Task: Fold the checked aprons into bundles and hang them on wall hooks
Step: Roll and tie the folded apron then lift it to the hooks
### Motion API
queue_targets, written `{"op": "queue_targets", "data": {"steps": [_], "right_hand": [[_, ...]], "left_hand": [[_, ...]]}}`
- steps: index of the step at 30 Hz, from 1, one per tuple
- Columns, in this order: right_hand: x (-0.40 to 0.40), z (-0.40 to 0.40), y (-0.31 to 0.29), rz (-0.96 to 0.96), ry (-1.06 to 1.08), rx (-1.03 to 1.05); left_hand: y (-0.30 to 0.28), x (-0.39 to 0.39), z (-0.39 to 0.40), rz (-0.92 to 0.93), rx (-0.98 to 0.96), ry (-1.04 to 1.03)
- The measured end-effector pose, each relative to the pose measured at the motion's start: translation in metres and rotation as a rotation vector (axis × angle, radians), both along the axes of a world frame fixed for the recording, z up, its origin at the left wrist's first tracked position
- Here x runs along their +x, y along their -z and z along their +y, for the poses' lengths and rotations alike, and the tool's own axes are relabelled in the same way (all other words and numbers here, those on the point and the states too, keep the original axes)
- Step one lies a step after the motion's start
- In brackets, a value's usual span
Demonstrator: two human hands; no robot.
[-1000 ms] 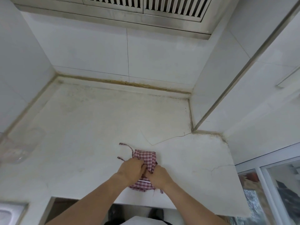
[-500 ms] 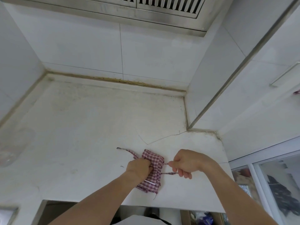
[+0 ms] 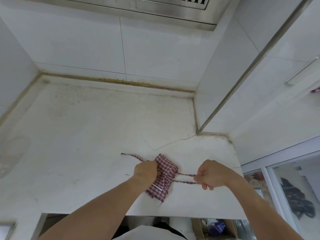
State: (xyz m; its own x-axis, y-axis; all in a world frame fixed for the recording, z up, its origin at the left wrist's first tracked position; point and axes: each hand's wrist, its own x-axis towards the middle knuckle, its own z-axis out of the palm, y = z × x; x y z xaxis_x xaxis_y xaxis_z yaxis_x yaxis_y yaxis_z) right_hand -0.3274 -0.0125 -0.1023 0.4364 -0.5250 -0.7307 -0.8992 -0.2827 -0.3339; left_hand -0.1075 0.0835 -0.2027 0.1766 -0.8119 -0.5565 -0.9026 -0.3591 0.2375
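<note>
A red-and-white checked apron [image 3: 164, 177] lies folded into a small bundle near the front edge of the white counter [image 3: 97, 132]. My left hand [image 3: 146, 170] grips the bundle's left side and holds it down. My right hand [image 3: 210, 174] pinches two apron strings [image 3: 185, 178] stretched taut to the right of the bundle. Another string [image 3: 132, 155] trails off to the left on the counter.
White tiled walls close the counter at the back and right, with a metal corner strip [image 3: 242, 80]. A steel hood [image 3: 155, 9] hangs overhead. A clear container [image 3: 12, 153] stands at the far left. A bit of checked cloth [image 3: 316, 90] shows on the right wall.
My right hand has left the bundle and moved right, pulling two strings out taut. My left hand has stayed gripping the bundle.
</note>
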Motion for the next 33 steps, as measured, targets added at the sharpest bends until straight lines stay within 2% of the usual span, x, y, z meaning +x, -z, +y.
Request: {"op": "queue_targets", "data": {"steps": [2,5,7,9,12,16,19,25,27,29,31,32,33], "right_hand": [[0.001,-0.002,0.001,-0.024,0.009,-0.058],[0.003,-0.004,0.006,-0.161,0.126,-0.167],[0.006,-0.001,0.01,-0.277,0.225,-0.117],[0.012,0.005,0.012,-0.34,0.227,-0.083],[0.023,0.012,0.019,-0.378,0.152,-0.093],[0.034,0.024,0.014,-0.409,0.177,-0.06],[0.022,0.021,-0.007,-0.37,0.144,-0.09],[-0.052,-0.019,-0.063,-0.055,0.136,-0.152],[-0.072,-0.034,-0.074,-0.028,0.202,-0.289],[-0.083,-0.042,-0.066,-0.175,0.374,-0.593],[-0.082,-0.034,-0.042,-0.325,0.585,-0.981],[-0.075,-0.023,-0.028,-0.394,0.631,-1.138],[-0.068,-0.01,-0.011,-0.465,0.635,-1.2]], "left_hand": [[-0.002,-0.004,-0.002,-0.019,0.012,0.023],[-0.005,-0.012,-0.002,-0.049,0.022,0.055],[-0.011,-0.02,-0.001,-0.104,-0.003,0.108],[-0.017,-0.033,-0.001,-0.118,-0.095,0.135],[-0.021,-0.053,0.003,-0.005,-0.204,0.073],[-0.003,-0.07,0.011,0.079,-0.051,-0.03],[0.005,-0.072,0.007,0.047,-0.026,-0.067],[0.005,-0.067,-0.001,0.021,0.026,-0.036],[0.005,-0.066,-0.004,0.015,0.031,-0.029],[0.002,-0.065,-0.005,-0.006,0.037,-0.012],[0.0,-0.064,-0.006,-0.027,0.031,0.001],[-0.001,-0.063,-0.006,-0.035,0.024,0.006],[-0.002,-0.062,-0.005,-0.039,0.013,0.006]]}}
